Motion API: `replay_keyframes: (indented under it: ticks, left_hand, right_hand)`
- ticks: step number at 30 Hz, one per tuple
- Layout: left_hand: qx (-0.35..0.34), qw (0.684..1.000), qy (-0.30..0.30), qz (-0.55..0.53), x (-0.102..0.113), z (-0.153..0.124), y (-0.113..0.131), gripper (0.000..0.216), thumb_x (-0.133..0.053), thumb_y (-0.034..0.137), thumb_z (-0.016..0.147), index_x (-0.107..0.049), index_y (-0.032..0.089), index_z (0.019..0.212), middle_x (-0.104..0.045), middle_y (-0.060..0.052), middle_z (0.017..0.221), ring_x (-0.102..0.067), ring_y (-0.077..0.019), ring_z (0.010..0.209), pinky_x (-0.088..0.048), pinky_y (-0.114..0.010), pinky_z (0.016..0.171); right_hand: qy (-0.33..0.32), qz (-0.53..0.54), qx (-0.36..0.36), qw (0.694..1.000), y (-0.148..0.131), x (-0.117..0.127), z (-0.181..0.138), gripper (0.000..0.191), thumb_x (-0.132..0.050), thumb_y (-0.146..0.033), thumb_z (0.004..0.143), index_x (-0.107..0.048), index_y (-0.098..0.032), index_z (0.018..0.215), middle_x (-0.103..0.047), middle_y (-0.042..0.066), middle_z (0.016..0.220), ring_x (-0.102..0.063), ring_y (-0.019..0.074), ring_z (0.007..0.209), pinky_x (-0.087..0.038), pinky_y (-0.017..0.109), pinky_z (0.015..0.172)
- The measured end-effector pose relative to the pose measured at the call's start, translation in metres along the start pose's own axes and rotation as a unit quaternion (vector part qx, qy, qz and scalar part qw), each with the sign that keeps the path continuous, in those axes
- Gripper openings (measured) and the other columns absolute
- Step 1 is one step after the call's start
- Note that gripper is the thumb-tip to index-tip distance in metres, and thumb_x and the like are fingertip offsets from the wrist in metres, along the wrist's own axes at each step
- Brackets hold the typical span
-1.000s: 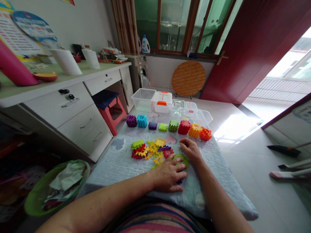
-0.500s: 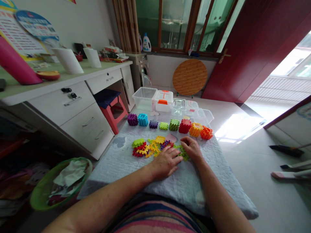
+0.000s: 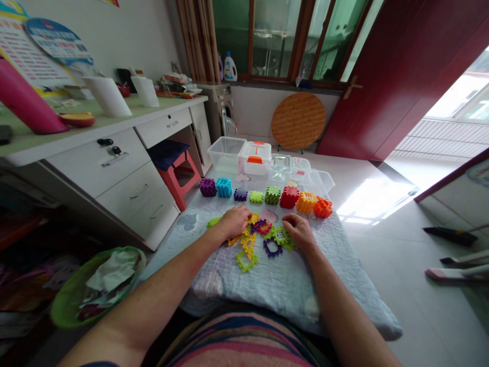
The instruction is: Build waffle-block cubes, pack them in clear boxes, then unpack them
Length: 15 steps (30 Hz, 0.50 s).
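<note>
My left hand (image 3: 237,223) reaches over the left part of a pile of flat, notched plastic building tiles. Its fingers are curled down beside a yellow tile (image 3: 253,218); what they grip is hidden. My right hand (image 3: 300,232) rests at the pile's right side with its fingers bent together, against a light green tile (image 3: 281,234). Whether it pinches anything does not show. Between the hands lie a purple tile (image 3: 261,226) and a red tile (image 3: 265,228). Nearer me are a dark purple square frame (image 3: 272,248) and a light green square frame (image 3: 247,261).
Behind the pile stands a row of assembled cubes, among them a purple cube (image 3: 208,187), a red cube (image 3: 290,197) and an orange cube (image 3: 323,207). Clear plastic boxes (image 3: 226,155) line the far end of the cloth-covered table (image 3: 344,285). A green basket (image 3: 61,306) sits at left.
My left hand has moved left and away from me, off the middle of the pile. The light green and purple frames now show nearer me. My right hand has hardly moved.
</note>
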<state>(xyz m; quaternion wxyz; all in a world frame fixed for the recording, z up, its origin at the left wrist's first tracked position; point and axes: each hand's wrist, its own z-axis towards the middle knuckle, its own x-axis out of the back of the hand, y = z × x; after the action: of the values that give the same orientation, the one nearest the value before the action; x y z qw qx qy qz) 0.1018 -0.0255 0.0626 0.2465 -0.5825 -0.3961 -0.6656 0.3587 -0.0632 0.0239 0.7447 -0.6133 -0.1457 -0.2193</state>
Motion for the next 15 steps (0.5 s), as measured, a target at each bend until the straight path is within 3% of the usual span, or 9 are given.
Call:
replay_keyframes:
  ticks: [6,11,13,15]
  left_hand:
    - [-0.004,0.997,0.037,-0.068,0.003,0.009,0.01,0.018,-0.05,0.012,0.084,-0.067,0.016,0.09,-0.066,-0.008,0.096,-0.063,-0.0203,0.093,-0.049,-0.031,0.089]
    - [0.002,0.985,0.082,-0.149,0.023,-0.015,-0.01,0.019,-0.05,0.019,0.084,-0.065,0.017,0.097,-0.065,-0.008,0.106,-0.061,-0.0219,0.103,-0.046,-0.035,0.097]
    - [0.012,0.986,0.059,-0.157,0.032,-0.034,-0.024,0.03,-0.06,0.029,0.08,-0.063,0.017,0.108,-0.062,-0.01,0.118,-0.057,-0.0244,0.114,-0.042,-0.038,0.104]
    - [0.025,0.989,-0.001,-0.146,0.037,-0.053,-0.035,0.055,-0.072,0.038,0.07,-0.06,0.018,0.12,-0.054,-0.011,0.132,-0.05,-0.0288,0.125,-0.037,-0.041,0.109]
  right_hand:
    - [-0.001,-0.002,0.004,1.0,0.001,0.0,0.001,0.024,-0.053,-0.036,0.071,-0.067,-0.017,0.076,-0.061,0.001,0.063,-0.051,0.014,0.056,-0.041,0.027,0.057]
    - [-0.006,-0.003,0.001,1.0,0.006,0.0,0.001,0.025,-0.054,-0.036,0.072,-0.067,-0.016,0.078,-0.061,0.001,0.064,-0.051,0.0142,0.057,-0.041,0.027,0.058]
    - [-0.01,-0.002,0.002,1.0,0.007,-0.001,0.001,0.024,-0.053,-0.036,0.073,-0.067,-0.017,0.078,-0.061,0.001,0.064,-0.05,0.014,0.057,-0.041,0.027,0.058]
    - [-0.012,-0.003,0.001,1.0,0.008,-0.001,0.001,0.024,-0.053,-0.037,0.073,-0.067,-0.017,0.079,-0.06,0.001,0.063,-0.05,0.0139,0.056,-0.041,0.027,0.057]
